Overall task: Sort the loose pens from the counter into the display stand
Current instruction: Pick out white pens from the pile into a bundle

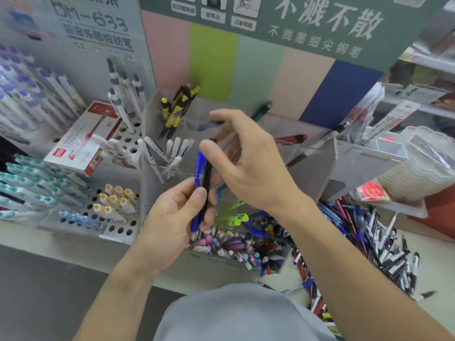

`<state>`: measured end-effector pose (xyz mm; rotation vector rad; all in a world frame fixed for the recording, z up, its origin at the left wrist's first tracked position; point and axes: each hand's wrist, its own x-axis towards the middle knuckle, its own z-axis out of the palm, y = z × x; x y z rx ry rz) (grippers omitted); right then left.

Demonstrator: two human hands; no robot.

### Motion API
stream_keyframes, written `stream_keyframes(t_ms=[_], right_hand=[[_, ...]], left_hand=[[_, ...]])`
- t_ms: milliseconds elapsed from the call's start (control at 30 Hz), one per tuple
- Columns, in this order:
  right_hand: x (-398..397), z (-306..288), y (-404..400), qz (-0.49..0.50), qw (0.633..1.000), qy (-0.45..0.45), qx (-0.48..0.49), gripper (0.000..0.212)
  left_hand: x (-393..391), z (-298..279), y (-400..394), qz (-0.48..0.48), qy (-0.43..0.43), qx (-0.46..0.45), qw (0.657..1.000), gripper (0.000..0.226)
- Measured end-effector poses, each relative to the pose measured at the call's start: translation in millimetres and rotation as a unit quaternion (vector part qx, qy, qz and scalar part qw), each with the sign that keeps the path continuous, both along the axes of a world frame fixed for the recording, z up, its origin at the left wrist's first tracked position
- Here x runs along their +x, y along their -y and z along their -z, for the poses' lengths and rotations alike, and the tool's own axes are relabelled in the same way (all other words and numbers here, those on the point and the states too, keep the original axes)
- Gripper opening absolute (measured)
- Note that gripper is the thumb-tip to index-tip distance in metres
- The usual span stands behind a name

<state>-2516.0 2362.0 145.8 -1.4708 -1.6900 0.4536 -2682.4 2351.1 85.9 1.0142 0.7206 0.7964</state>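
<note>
My left hand (172,217) grips a small bundle of pens, a blue pen (200,168) and a black pen (207,178), held upright in front of the clear acrylic display stand (317,173). My right hand (246,158) hovers just above and right of the bundle, fingers spread and loosely bent, its thumb near the pen tops; I cannot see it holding anything. The stand's compartments hold yellow-black pens (177,109), white pens (172,151) and a few single pens. A heap of loose pens (374,244) lies on the counter to the right.
A clear box of mixed pens and caps (241,244) sits in front of the stand. Perforated racks of white, teal and yellow-topped pens (110,203) and a red-white pen box (83,141) fill the left. Stacked clear trays (423,163) stand at the right.
</note>
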Motion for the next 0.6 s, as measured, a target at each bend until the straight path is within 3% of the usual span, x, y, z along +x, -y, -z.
stream_keyframes(t_ms=[100,167,233,333,467,533,600], right_hand=[[9.7,12.1,29.6,-0.021,0.995,-0.055,-0.082,0.035],[19.5,14.4,43.4,0.016,0.99,-0.12,-0.074,0.033],[29.6,16.3,53.8,0.066,0.983,-0.161,-0.063,0.032],[43.9,18.0,66.9,0.126,0.961,-0.24,-0.058,0.023],[55.3,21.3,83.1,0.166,0.938,-0.299,-0.052,0.018],[56.9,25.1,89.7,0.185,0.934,-0.301,-0.049,0.016],[57.0,29.3,95.5,0.19,0.933,-0.301,-0.048,0.014]], left_hand=[[4.4,-4.4,-0.2,0.081,0.018,0.012,0.996,0.038],[12.3,-10.4,2.3,0.083,0.032,-0.012,0.996,0.029],[20.2,-16.6,4.9,0.066,-0.009,-0.022,0.998,0.027],[28.6,-16.6,3.6,0.004,-0.134,0.065,0.989,0.021],[25.8,-6.5,-7.2,-0.103,-0.258,0.205,0.939,0.012],[14.9,-5.5,-12.3,-0.121,-0.271,0.24,0.924,0.01],[-3.0,-1.9,-13.4,-0.116,-0.246,0.226,0.935,0.013]])
